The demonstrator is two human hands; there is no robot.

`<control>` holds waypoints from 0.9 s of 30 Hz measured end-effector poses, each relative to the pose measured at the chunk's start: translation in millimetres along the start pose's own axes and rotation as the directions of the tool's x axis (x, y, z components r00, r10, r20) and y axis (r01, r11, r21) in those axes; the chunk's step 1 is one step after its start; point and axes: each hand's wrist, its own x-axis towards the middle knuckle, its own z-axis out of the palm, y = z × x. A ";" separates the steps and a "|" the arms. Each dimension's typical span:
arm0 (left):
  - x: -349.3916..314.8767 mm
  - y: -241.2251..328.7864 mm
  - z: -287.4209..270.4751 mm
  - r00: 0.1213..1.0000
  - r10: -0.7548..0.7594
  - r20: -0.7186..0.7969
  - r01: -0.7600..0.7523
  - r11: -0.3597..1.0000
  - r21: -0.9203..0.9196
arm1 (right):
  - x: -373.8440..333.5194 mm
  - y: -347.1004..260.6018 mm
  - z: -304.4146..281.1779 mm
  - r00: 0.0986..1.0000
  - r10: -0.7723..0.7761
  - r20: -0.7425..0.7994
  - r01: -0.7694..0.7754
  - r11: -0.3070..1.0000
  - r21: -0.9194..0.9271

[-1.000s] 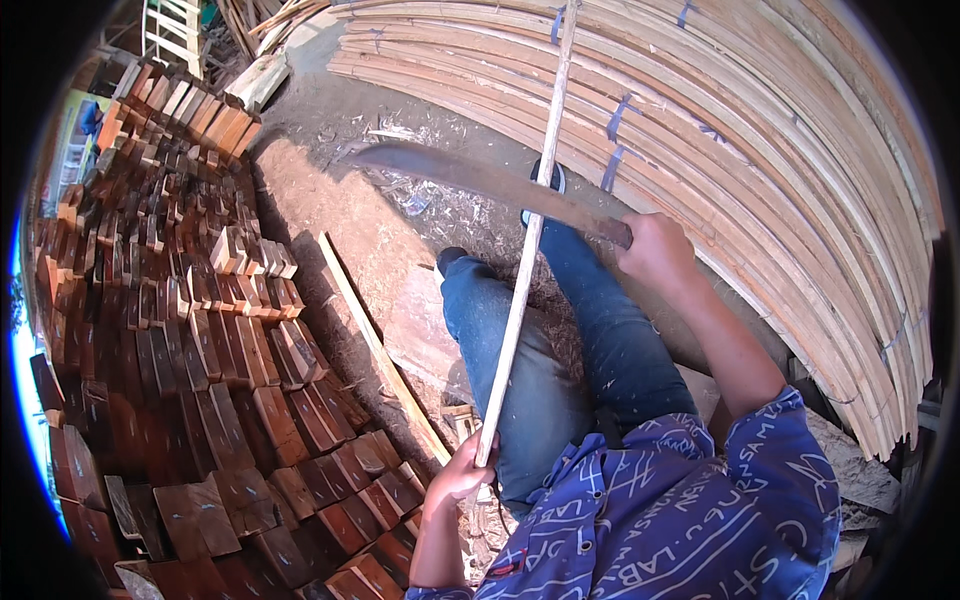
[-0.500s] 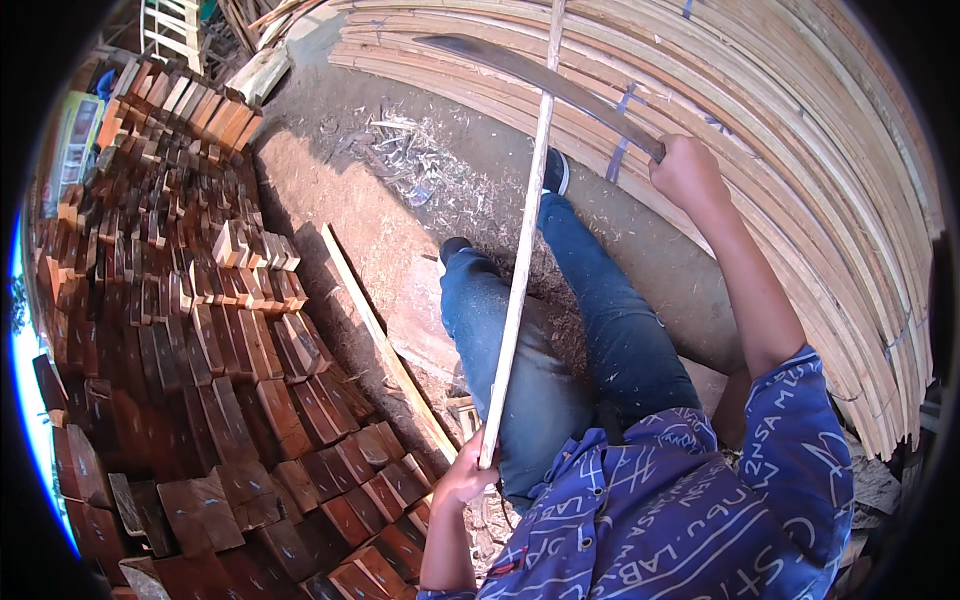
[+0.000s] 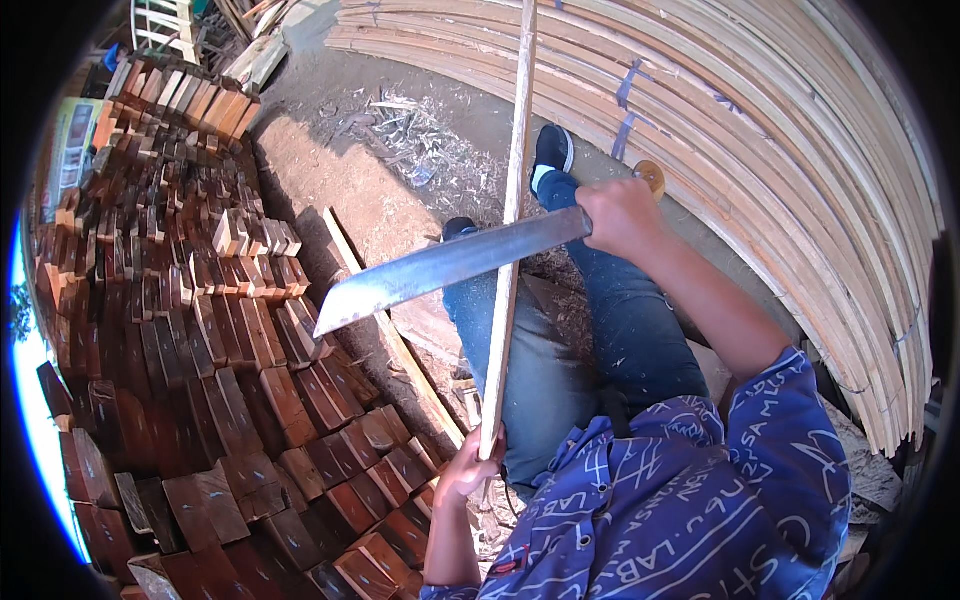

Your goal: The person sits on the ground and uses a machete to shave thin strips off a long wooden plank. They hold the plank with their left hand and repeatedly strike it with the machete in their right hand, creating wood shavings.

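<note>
A long, thin wooden strip [image 3: 511, 290] runs from the top of the view down past my thigh. Near its lower end my left hand [image 3: 468, 468] is closed around it. My right hand [image 3: 622, 222] grips the handle of a machete [image 3: 440, 268], whose round wooden butt shows beyond my fist. The broad steel blade lies across the strip above my knees and points left, its squared tip over the wood pile's side. Whether the edge touches the strip, I cannot tell.
Stacked reddish-brown wood blocks [image 3: 200, 370] fill the left side. Long pale strips tied in bundles [image 3: 700, 110] lie at the right and far side. Wood shavings [image 3: 415, 140] litter the ground ahead. Another batten [image 3: 385, 325] lies beside the block pile.
My right hand has brought the machete nearer and lower, from the far part of the strip to above my knees, with the blade's flat turned into view. My left hand keeps its hold.
</note>
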 end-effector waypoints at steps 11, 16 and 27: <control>17.4 2.5 -3.4 0.999 0.034 0.025 -0.039 0.981 0.192 | -27.2 15.4 -51.8 0.926 0.339 0.167 -0.352 0.934 0.059; 1.0 0.4 1.9 0.999 -0.011 -0.036 0.016 0.988 0.150 | -30.8 -0.5 -17.5 0.993 0.013 0.116 -0.018 0.999 0.040; 8.1 -1.7 -7.7 1.000 0.018 0.012 -0.021 0.954 0.299 | -14.7 97.5 -80.2 0.872 0.486 -0.062 -0.490 0.863 -0.124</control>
